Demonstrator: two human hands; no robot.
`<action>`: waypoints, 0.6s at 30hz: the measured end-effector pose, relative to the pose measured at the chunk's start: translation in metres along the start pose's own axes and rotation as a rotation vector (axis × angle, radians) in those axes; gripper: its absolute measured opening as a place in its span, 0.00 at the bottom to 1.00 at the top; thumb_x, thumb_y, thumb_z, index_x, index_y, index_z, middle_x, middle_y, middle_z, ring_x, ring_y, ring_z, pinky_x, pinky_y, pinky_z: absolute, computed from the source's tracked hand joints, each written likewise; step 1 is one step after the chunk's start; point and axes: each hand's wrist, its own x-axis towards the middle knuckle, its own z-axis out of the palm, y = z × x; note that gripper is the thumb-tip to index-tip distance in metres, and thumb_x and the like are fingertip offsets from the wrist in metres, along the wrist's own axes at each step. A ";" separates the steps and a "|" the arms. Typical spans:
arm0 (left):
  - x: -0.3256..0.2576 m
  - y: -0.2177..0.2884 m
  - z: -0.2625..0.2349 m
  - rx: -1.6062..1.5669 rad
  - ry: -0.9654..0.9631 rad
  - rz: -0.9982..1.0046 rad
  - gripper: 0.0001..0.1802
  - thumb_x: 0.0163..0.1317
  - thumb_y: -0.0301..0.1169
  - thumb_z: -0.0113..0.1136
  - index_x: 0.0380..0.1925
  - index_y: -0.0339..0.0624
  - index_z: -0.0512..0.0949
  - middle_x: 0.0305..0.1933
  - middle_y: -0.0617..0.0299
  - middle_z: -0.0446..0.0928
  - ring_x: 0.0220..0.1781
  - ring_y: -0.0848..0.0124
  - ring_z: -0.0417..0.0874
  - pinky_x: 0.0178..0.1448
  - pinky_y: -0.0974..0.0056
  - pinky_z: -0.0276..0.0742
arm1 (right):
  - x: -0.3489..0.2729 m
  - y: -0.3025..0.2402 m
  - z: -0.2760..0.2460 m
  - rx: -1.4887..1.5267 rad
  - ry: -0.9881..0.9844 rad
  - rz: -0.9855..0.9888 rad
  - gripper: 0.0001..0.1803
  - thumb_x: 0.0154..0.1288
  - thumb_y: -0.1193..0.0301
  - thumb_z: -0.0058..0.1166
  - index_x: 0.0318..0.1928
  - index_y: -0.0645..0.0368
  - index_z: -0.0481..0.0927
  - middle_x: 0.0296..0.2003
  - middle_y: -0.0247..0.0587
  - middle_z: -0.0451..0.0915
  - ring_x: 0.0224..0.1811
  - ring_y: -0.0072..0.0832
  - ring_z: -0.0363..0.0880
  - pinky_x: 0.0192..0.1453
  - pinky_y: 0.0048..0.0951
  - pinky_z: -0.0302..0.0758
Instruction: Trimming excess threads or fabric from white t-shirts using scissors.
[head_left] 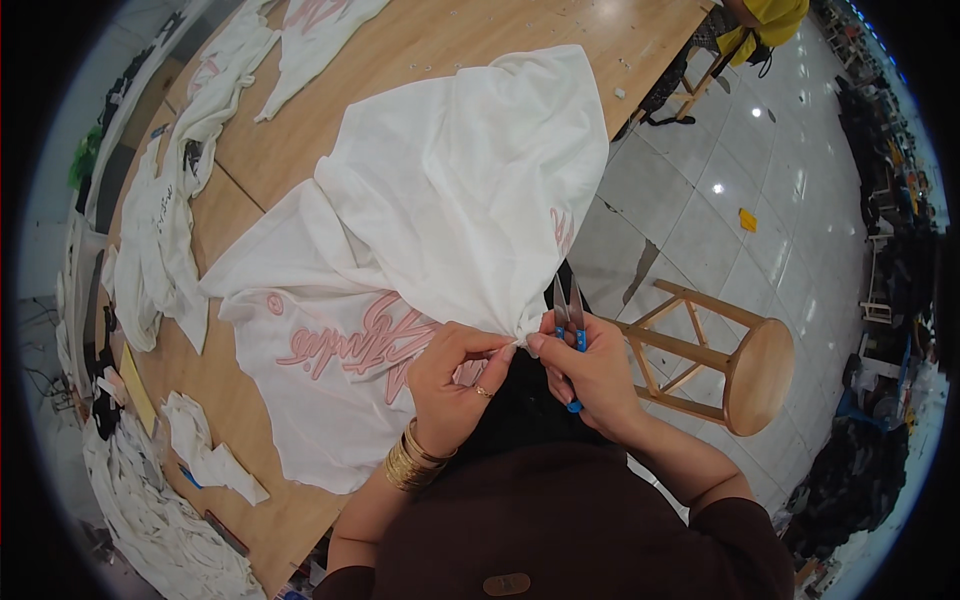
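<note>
A large white garment with pink embroidered lettering spreads over the table's near right edge. Its gathered corner is pinched between the fingertips of my left hand, which wears a ring, with gold bangles on the wrist. My right hand pinches the same bunched fabric right beside it. Tucked in the right hand's fingers is a pair of small scissors with blue handles, blades pointing away from me and apart from the cloth. What exactly lies between the fingertips is too small to make out.
The wooden table holds more white garments along its left side, and a white pile sits at the near left. A wooden stool lies tipped on the tiled floor to the right. Another person in yellow sits at the far right.
</note>
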 end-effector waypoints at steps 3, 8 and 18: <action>0.000 0.004 0.000 -0.202 0.004 -0.148 0.05 0.50 0.19 0.61 0.29 0.36 0.77 0.26 0.62 0.74 0.29 0.76 0.78 0.35 0.73 0.75 | -0.001 -0.002 0.004 -0.100 0.018 -0.092 0.07 0.57 0.76 0.56 0.34 0.62 0.72 0.14 0.26 0.66 0.10 0.12 0.59 0.13 0.15 0.54; 0.006 0.013 -0.010 -0.113 -0.117 -0.148 0.04 0.52 0.20 0.60 0.29 0.34 0.76 0.26 0.62 0.74 0.28 0.77 0.77 0.36 0.74 0.75 | 0.000 -0.002 0.002 -0.345 0.004 -0.245 0.05 0.58 0.76 0.56 0.33 0.63 0.74 0.16 0.23 0.67 0.13 0.09 0.61 0.15 0.13 0.56; 0.007 0.015 -0.013 -0.082 -0.121 -0.112 0.04 0.50 0.19 0.60 0.27 0.35 0.77 0.25 0.64 0.73 0.25 0.79 0.76 0.33 0.75 0.73 | 0.000 -0.004 0.002 -0.259 -0.063 -0.235 0.07 0.58 0.72 0.57 0.32 0.62 0.75 0.17 0.26 0.70 0.16 0.10 0.63 0.18 0.15 0.59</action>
